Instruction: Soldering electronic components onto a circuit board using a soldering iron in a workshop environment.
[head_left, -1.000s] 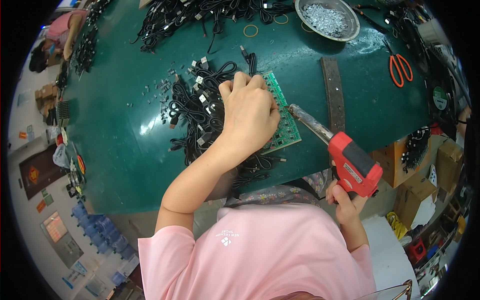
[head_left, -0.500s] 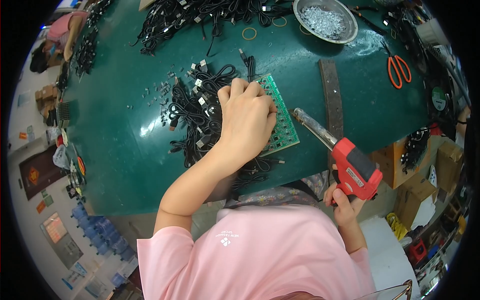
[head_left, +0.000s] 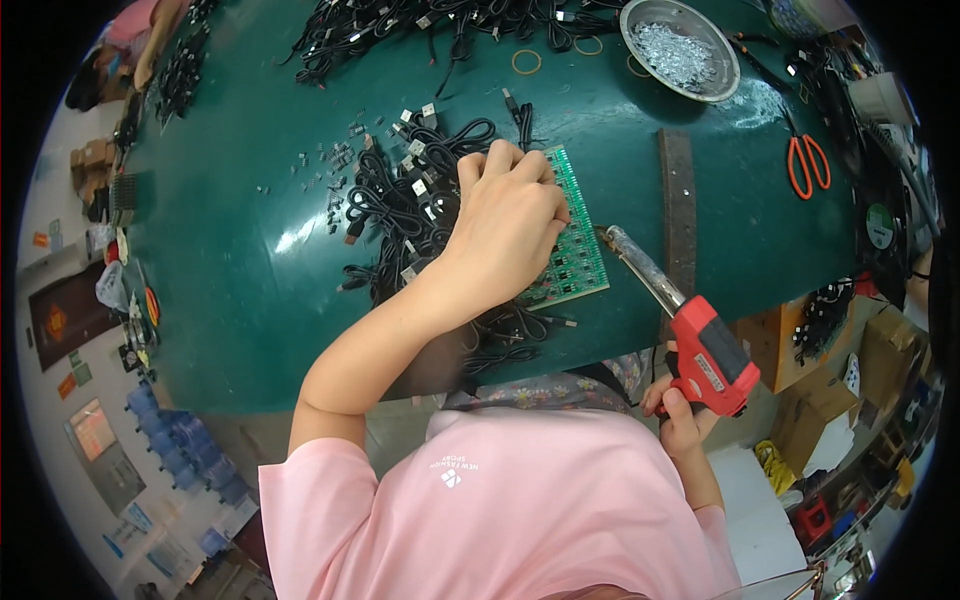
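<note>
My left hand (head_left: 508, 222) is bent over the upper left part of a green circuit board (head_left: 578, 255), its fingers curled together. Whatever those fingertips hold is hidden beneath the hand. To the right, my right hand (head_left: 684, 412) grips the handle of a red and black soldering gun (head_left: 708, 350). The gun slants up and left, with its metal tip just off the board's right edge. Black USB cables (head_left: 390, 212) lie bundled in a heap left of the board, and some run under my left wrist.
Small dark components (head_left: 338, 160) are scattered left of the cables. A dark metal bar (head_left: 678, 200) lies right of the board. Beyond are orange-handled scissors (head_left: 808, 165), a metal bowl (head_left: 632, 30) of clear small pieces and more cables (head_left: 400, 30). A co-worker's arm (head_left: 160, 40) shows far left.
The whole view has shifted slightly, so the table's things sit a little further right. Both hands keep nearly the same pose, and the soldering gun's tip stays close to the board's right edge.
</note>
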